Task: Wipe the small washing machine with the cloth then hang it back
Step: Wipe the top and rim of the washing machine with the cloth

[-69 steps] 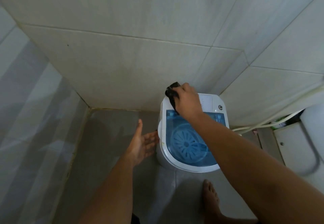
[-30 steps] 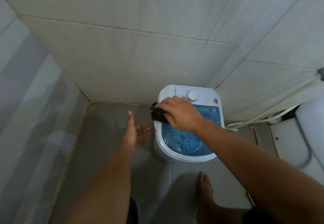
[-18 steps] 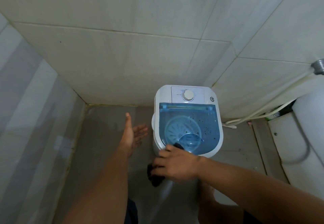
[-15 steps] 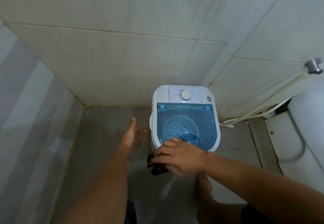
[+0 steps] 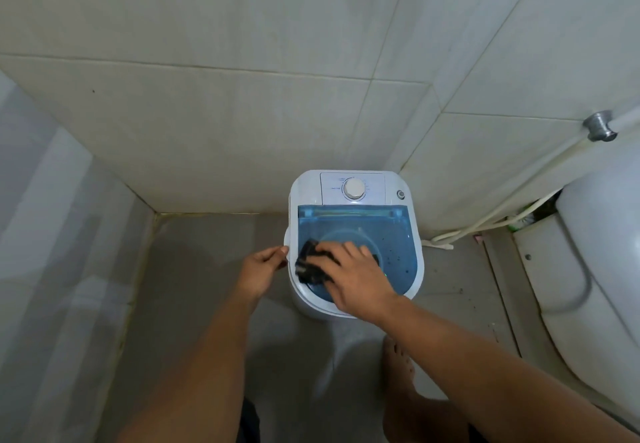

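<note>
A small white washing machine (image 5: 412,272) with a blue see-through lid and a round dial stands on the floor in a tiled corner. My right hand (image 5: 356,279) presses a dark cloth (image 5: 310,264) onto the near left part of the lid. My left hand (image 5: 259,269) rests at the machine's left side, fingertips touching its edge, holding nothing.
A white toilet (image 5: 599,269) fills the right side. A pale hose (image 5: 485,224) runs along the right wall from a metal fitting (image 5: 597,125) down to the floor behind the machine. My bare right foot (image 5: 400,366) stands just in front of the machine.
My right hand has carried the cloth from the machine's front lower edge up onto the lid. My left hand has moved in to touch the machine's left side.
</note>
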